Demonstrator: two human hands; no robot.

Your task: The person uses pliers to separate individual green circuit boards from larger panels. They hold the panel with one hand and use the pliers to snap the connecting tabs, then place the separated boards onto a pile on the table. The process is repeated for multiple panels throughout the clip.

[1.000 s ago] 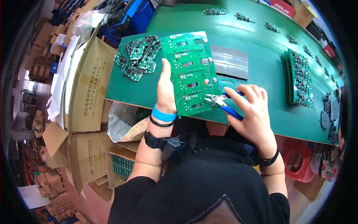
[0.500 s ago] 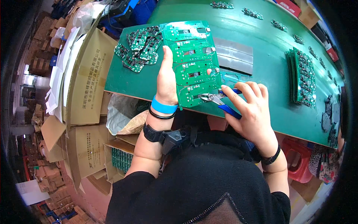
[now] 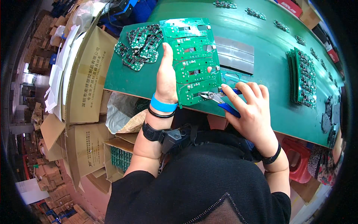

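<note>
My left hand (image 3: 167,80) grips a green circuit board panel (image 3: 194,79) by its left side, thumb along the edge and the other fingers mostly hidden beneath. The panel is made of several joined boards with small dark slots. In my right hand (image 3: 248,102) is a pair of cutting pliers (image 3: 228,106) with blue handles. Their metal jaws rest at the slot of the panel's nearest board; whether the jaws touch it I cannot tell. A pile of small loose circuit boards (image 3: 140,46) lies to the left of the panel.
Grey strips (image 3: 235,55) lie behind the pliers on the green table (image 3: 276,123). To the right stands a stack of board panels (image 3: 302,76). Single boards (image 3: 255,14) line the far side. A large cardboard box (image 3: 89,71) is at the left, a red stool (image 3: 298,158) at the lower right.
The panel has shifted very slightly away from me and to the left in my left hand. The pliers stay at the nearest board's slot. At the right edge, a person's arm has come into view.
</note>
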